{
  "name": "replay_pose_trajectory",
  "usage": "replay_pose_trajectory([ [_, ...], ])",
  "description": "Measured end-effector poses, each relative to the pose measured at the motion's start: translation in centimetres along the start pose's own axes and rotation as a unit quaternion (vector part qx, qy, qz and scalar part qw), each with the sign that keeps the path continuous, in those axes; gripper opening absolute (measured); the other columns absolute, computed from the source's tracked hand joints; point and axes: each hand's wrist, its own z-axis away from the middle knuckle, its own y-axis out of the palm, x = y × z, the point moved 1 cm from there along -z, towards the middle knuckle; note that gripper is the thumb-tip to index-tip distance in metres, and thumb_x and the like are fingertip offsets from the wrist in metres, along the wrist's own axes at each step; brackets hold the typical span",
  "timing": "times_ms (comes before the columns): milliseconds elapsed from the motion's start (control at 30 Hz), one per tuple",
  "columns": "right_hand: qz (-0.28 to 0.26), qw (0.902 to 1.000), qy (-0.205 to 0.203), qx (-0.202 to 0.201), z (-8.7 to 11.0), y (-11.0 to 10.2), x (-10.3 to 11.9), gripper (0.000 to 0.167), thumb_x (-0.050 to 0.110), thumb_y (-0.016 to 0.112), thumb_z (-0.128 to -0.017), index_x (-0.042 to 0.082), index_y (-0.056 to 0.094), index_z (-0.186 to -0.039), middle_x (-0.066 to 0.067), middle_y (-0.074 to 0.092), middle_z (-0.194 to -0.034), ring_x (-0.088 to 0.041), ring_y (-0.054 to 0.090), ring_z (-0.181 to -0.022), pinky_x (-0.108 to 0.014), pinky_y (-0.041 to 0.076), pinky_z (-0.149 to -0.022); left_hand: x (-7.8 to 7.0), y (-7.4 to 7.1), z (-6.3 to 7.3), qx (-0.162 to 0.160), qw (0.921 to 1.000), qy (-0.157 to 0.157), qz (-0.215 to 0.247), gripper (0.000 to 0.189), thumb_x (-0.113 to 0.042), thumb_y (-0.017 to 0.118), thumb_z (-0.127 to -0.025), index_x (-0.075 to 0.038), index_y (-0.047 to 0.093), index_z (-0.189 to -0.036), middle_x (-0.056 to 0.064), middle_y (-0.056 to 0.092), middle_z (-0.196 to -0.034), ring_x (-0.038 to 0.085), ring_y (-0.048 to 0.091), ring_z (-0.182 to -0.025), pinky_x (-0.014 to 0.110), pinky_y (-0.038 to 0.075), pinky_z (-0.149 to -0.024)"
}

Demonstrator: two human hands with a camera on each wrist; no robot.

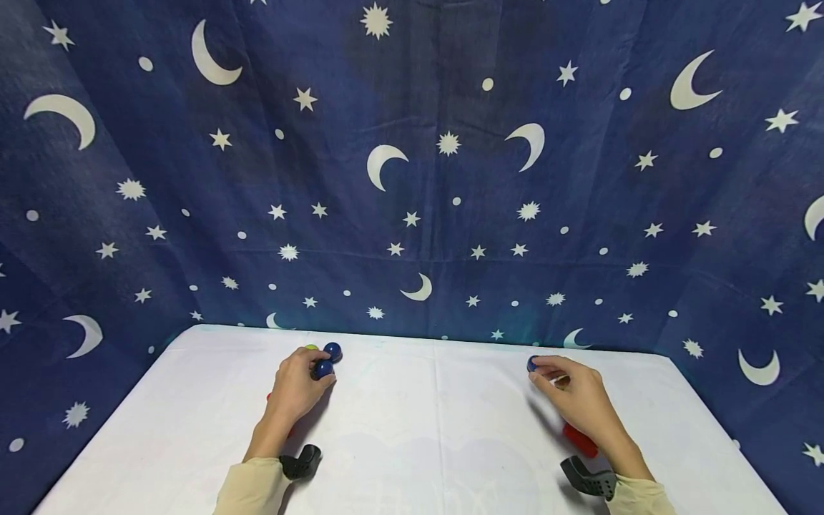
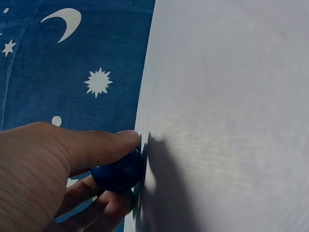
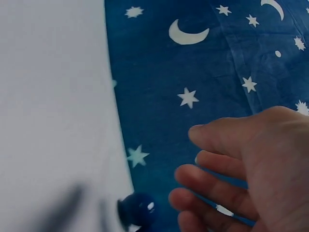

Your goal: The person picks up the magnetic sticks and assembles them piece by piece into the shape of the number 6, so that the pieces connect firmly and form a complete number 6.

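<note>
At the back left of the table, my left hand point(image 1: 298, 383) pinches a dark blue ball point(image 2: 118, 171) between thumb and fingers, close to the cloth. Right behind it sits a second blue ball point(image 1: 332, 351). Something lime green point(image 1: 312, 347) peeks out past the fingers, mostly hidden by the hand. Over on the right, my right hand point(image 1: 579, 397) is held with its fingers loosely extended. A blue ball point(image 3: 140, 210) lies just beyond those fingertips, and in the right wrist view a gap shows between the ball and the fingers.
A red cylinder point(image 1: 581, 440) lies under the right wrist. Bits of red point(image 1: 291, 432) show beside the left forearm, mostly covered. White cloth covers the table point(image 1: 438, 443). A dark blue curtain point(image 1: 450, 214) with moons and stars hangs right along its back edge.
</note>
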Motion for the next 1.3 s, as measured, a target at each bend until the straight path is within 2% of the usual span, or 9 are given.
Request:
replay_pose_trajectory([
  [167,-0.002,0.9996,0.014,-0.024,2.7,-0.6,-1.2,0.021,0.009,0.083,-0.083,0.007,0.078,-0.103,0.009,0.067,-0.079,-0.002,0.060,-0.070,-0.020,0.053,-0.062,0.0,0.0,-0.1,-0.001,1.0000,0.000,0.003,0.039,-0.001,0.084,-0.077,0.007,0.072,-0.112,0.023,0.065,-0.111,0.039,0.066,-0.099,0.055,0.054,-0.089],
  [367,0.031,0.9968,0.054,-0.051,6.1,-1.0,-3.1,0.023,0.010,0.091,-0.074,0.012,0.079,-0.093,0.010,0.061,-0.075,-0.003,0.052,-0.064,-0.016,0.045,-0.056,0.1,0.0,-0.1,0.001,1.0000,-0.003,-0.003,0.038,-0.002,0.084,-0.077,0.007,0.072,-0.112,0.023,0.065,-0.111,0.039,0.066,-0.099,0.055,0.054,-0.088],
  [533,0.043,0.9911,0.123,-0.026,8.0,-1.1,-4.4,0.022,0.013,0.092,-0.074,0.012,0.079,-0.092,0.005,0.060,-0.077,-0.007,0.051,-0.067,-0.015,0.044,-0.057,0.1,0.1,0.0,-0.002,1.0000,-0.003,-0.002,0.038,-0.001,0.084,-0.077,0.007,0.072,-0.112,0.024,0.066,-0.111,0.039,0.066,-0.099,0.054,0.055,-0.088],
  [633,0.058,0.9873,0.148,-0.006,8.4,-1.0,-4.8,0.025,0.014,0.092,-0.073,0.010,0.080,-0.095,0.001,0.058,-0.078,-0.010,0.048,-0.069,-0.018,0.042,-0.056,0.0,0.2,-0.1,-0.006,1.0000,0.001,0.002,0.038,-0.001,0.084,-0.077,0.007,0.072,-0.112,0.024,0.066,-0.112,0.039,0.066,-0.099,0.054,0.055,-0.088],
  [933,0.090,0.9892,0.114,-0.020,8.7,-0.5,-5.1,0.030,0.012,0.094,-0.070,0.008,0.081,-0.096,0.001,0.056,-0.078,-0.011,0.045,-0.066,-0.020,0.039,-0.054,-0.3,0.0,-0.1,-0.012,0.9999,0.005,0.004,0.038,0.000,0.084,-0.077,0.008,0.072,-0.111,0.024,0.066,-0.112,0.037,0.066,-0.100,0.053,0.055,-0.089],
  [1067,0.111,0.9881,0.106,-0.016,8.9,-0.4,-5.1,0.034,0.014,0.094,-0.070,0.003,0.079,-0.099,0.000,0.056,-0.076,-0.014,0.046,-0.066,-0.020,0.039,-0.054,-0.8,-0.5,-0.1,-0.023,0.9994,0.022,0.014,0.036,0.000,0.085,-0.076,0.007,0.072,-0.110,0.023,0.067,-0.110,0.036,0.068,-0.096,0.050,0.057,-0.085],
  [1200,0.136,0.9843,0.113,0.001,8.9,-0.5,-5.1,0.042,0.020,0.094,-0.070,-0.001,0.078,-0.103,-0.003,0.058,-0.076,-0.019,0.050,-0.068,-0.024,0.047,-0.059,-2.0,-0.5,0.0,-0.040,0.9959,0.052,0.062,0.034,0.003,0.086,-0.074,0.006,0.074,-0.106,0.019,0.068,-0.104,0.032,0.070,-0.088,0.045,0.059,-0.079],
  [1300,0.151,0.9813,0.119,0.014,8.9,-0.5,-5.1,0.048,0.025,0.094,-0.070,-0.002,0.077,-0.106,-0.002,0.060,-0.075,-0.021,0.051,-0.069,-0.033,0.052,-0.064,-3.2,0.0,0.1,-0.039,0.9902,0.071,0.114,0.034,0.006,0.086,-0.073,0.006,0.073,-0.105,0.018,0.068,-0.102,0.030,0.071,-0.086,0.041,0.061,-0.078],
])
